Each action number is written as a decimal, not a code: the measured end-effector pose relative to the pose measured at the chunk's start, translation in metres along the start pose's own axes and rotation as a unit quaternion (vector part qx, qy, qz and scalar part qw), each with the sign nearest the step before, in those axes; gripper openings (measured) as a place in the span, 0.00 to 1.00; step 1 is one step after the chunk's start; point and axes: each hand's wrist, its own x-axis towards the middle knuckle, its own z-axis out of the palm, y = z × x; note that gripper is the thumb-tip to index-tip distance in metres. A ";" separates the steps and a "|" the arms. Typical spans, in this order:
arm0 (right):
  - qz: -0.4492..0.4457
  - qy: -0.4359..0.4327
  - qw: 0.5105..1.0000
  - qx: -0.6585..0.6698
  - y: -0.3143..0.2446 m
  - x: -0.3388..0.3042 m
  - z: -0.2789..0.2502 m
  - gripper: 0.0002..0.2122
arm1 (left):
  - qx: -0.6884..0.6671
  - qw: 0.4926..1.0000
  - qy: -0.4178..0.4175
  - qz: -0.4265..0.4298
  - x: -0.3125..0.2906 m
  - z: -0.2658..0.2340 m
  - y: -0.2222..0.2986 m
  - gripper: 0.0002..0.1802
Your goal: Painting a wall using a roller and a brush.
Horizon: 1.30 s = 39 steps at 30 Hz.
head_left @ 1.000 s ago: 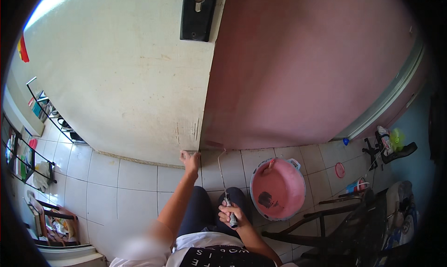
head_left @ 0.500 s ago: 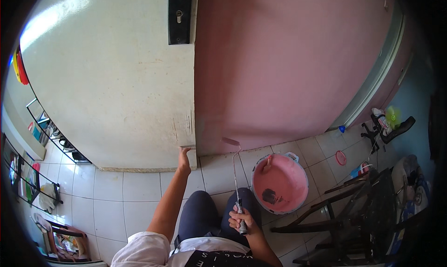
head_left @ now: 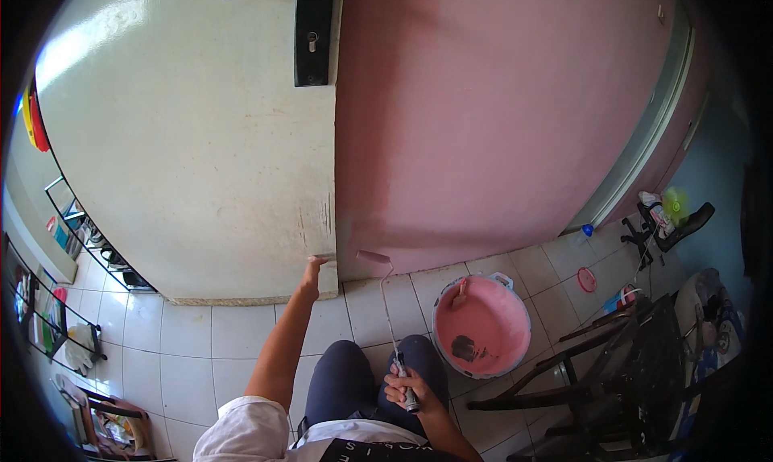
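Note:
In my right hand (head_left: 407, 385), closed round its dark handle, is a paint roller (head_left: 374, 257). Its thin bent rod slants up and away, and the pink sleeve is close to the low part of the pink wall (head_left: 499, 124). My left hand (head_left: 312, 270) reaches forward to the lower free edge of a cream door (head_left: 193, 180), fingers curled at that edge; the fingertips are hard to make out. To the right of my knees stands a round tub (head_left: 435, 325) coated with pink paint, holding a small pink-smeared brush-like tool (head_left: 459, 294) and a dark patch.
Dark wooden furniture (head_left: 531, 389) lies close on the right. Beyond the tub, a pink ring-shaped lid (head_left: 587, 280) rests on the tiled floor (head_left: 189, 333). A green fan (head_left: 675, 204) is at far right; a black rack (head_left: 121, 273) stands left.
The roller has moved left along the bottom of the wall toward the door edge, its handle turning with my right hand. My left hand stays at the door; the view has tilted slightly upward.

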 end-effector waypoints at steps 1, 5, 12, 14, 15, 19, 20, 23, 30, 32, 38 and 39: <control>0.002 -0.003 1.000 -0.005 0.001 0.001 -0.002 0.09 | 0.000 1.000 0.002 0.000 0.001 -0.006 -0.003 0.30; 0.026 -0.013 0.999 -0.023 0.004 0.005 0.005 0.10 | 0.092 0.971 -0.073 0.210 0.013 -0.051 -0.028 0.29; 0.014 -0.013 0.994 -0.106 0.004 -0.011 -0.005 0.11 | 0.092 0.995 -0.010 0.046 -0.016 0.006 -0.007 0.35; 0.003 0.055 0.962 -0.268 0.004 -0.007 0.004 0.12 | 0.119 0.992 0.039 -0.008 -0.006 -0.002 -0.023 0.33; 0.005 0.053 0.961 -0.271 0.001 -0.004 0.005 0.12 | 0.134 0.990 -0.014 -0.036 -0.008 0.004 -0.028 0.32; -0.026 0.066 0.938 -0.340 -0.016 0.008 -0.006 0.13 | 0.079 0.988 -0.099 -0.088 -0.036 0.089 -0.006 0.28; -0.039 0.046 0.936 -0.348 -0.018 0.015 -0.008 0.13 | 0.043 0.989 -0.115 -0.086 -0.036 0.103 -0.001 0.27; -0.019 0.027 0.943 -0.332 -0.009 0.024 -0.008 0.13 | -0.086 0.996 -0.014 -0.010 -0.041 0.132 0.004 0.25; 0.000 0.067 0.980 -0.186 -0.012 0.052 -0.006 0.14 | 0.190 0.922 0.248 0.228 -0.018 0.144 0.015 0.17; 0.020 0.080 0.982 -0.168 -0.026 0.065 0.006 0.16 | 0.217 0.920 0.251 0.208 -0.013 0.144 0.011 0.17; 0.046 0.113 0.986 -0.117 -0.011 0.069 0.014 0.18 | 0.249 0.921 0.233 0.186 -0.022 0.157 0.021 0.20; 0.045 0.116 0.986 -0.114 -0.014 0.070 0.014 0.18 | 0.263 0.921 0.223 0.181 -0.023 0.162 0.026 0.21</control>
